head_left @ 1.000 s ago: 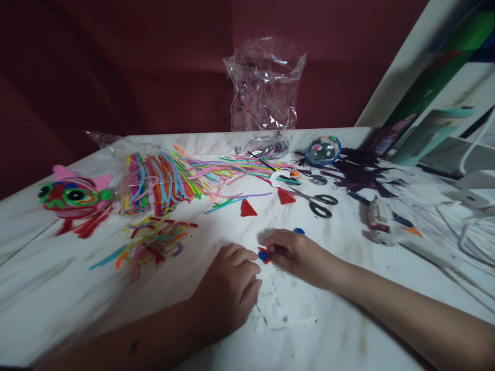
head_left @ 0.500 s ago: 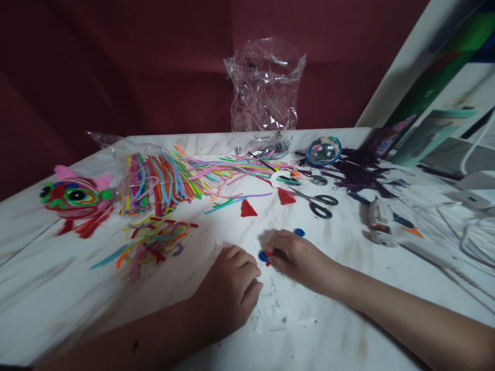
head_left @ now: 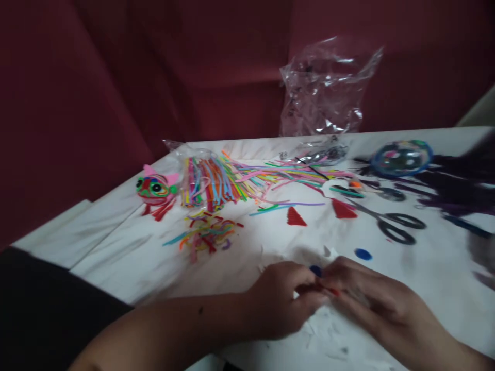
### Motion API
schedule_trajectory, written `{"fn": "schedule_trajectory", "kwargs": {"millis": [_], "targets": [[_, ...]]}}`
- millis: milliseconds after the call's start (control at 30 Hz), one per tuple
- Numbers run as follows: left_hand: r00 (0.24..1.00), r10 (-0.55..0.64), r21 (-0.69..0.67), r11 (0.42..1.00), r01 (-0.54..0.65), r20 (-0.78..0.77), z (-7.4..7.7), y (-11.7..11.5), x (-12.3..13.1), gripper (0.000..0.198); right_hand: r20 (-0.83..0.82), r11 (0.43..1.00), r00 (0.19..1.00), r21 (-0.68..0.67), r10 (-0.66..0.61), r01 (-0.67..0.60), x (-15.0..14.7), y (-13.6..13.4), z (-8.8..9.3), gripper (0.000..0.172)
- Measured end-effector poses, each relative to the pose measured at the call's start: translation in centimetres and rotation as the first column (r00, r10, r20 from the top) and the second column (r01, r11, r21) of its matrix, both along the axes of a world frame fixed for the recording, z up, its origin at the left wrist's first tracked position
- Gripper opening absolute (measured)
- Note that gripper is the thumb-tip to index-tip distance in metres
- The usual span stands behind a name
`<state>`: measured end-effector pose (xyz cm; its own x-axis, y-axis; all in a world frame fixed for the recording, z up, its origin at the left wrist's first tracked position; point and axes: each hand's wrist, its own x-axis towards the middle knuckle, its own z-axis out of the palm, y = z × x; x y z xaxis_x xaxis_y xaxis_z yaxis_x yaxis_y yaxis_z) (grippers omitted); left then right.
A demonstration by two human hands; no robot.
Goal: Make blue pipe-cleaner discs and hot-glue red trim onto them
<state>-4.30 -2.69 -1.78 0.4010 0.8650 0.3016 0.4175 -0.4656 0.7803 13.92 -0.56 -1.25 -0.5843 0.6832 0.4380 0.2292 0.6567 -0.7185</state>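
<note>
My left hand [head_left: 284, 299] and my right hand [head_left: 365, 293] meet low on the white table [head_left: 124, 242], fingers pinched together. Between their fingertips sits a small blue disc with a red strip [head_left: 317, 273]; the picture is smeared, so I cannot tell which hand grips it. A second blue disc [head_left: 362, 254] lies just beyond my right hand. Two red foam triangles [head_left: 295, 218] lie farther up the table.
Black scissors [head_left: 398, 226] lie at right. A bundle of coloured foam strips [head_left: 211, 183] and loose cut pieces [head_left: 204, 234] sit at centre left, beside a colourful fish figure [head_left: 154, 189]. A clear plastic bag [head_left: 325, 90] stands at the back, a round clear ball [head_left: 402, 158] at right.
The view has swung left, so everything sits farther right in the picture. My left hand has closed in on my right, and both now pinch around the blue and red piece.
</note>
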Motion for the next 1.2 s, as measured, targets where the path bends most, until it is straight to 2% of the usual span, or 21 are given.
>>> {"fn": "schedule_trajectory", "kwargs": {"millis": [100,233,400,467,500,600,667,800,867,933,1033,1200], "targets": [[0.998,0.016,-0.029,0.999,-0.015,0.057,-0.1,-0.1,0.0,0.008,-0.064,0.995,0.997,0.092,-0.043,0.049,0.0,0.2,-0.4,0.008],[0.989,0.006,-0.066,0.998,0.004,0.146,-0.3,-0.2,0.1,0.012,-0.076,0.987,0.996,0.148,-0.05,0.061,-0.1,0.3,-0.6,0.011],[0.993,-0.045,0.038,0.998,0.041,0.107,-0.2,-0.2,0.0,0.016,-0.029,0.983,0.997,0.169,-0.072,0.076,0.2,0.4,-1.2,0.007],[0.991,-0.024,-0.014,1.0,0.026,0.132,0.1,-0.2,0.0,0.017,0.004,0.983,0.997,0.168,-0.073,0.071,0.4,0.3,-1.5,0.007],[0.987,-0.003,-0.091,0.996,0.017,0.158,0.3,-0.3,0.0,0.017,0.019,0.983,0.997,0.173,-0.071,0.067,0.5,0.3,-1.6,0.007],[0.969,0.062,-0.375,0.927,0.033,0.239,0.7,-0.3,0.0,0.016,0.034,0.974,0.997,0.22,-0.067,0.058,0.7,0.1,-1.5,0.008],[0.947,0.097,-0.502,0.861,0.075,0.306,0.8,-0.1,0.0,0.015,0.043,0.962,0.997,0.267,-0.064,0.05,0.6,0.1,-1.3,0.009],[0.85,0.138,-0.648,0.711,0.273,0.509,0.1,0.6,0.0,0.026,0.035,0.932,0.998,0.36,-0.046,0.03,0.4,0.4,-1.2,0.012],[0.818,0.15,-0.668,0.666,0.332,0.556,-0.3,0.9,-0.1,0.034,0.034,0.918,0.999,0.396,-0.029,0.013,0.3,0.7,-1.4,0.013],[0.818,0.156,-0.673,0.663,0.329,0.554,-0.5,1.0,-0.1,0.034,0.04,0.911,0.999,0.412,-0.021,0.002,0.2,0.8,-1.7,0.013],[0.854,0.135,-0.658,0.701,0.276,0.502,-0.5,0.9,-0.2,0.023,0.026,0.919,1.0,0.394,-0.004,-0.007,0.1,0.6,-1.6,0.014],[0.935,0.103,-0.61,0.78,0.136,0.34,0.0,0.5,0.0,0.01,0.045,0.975,0.999,0.221,-0.001,-0.009,0.0,-0.1,-0.8,0.01]]}}
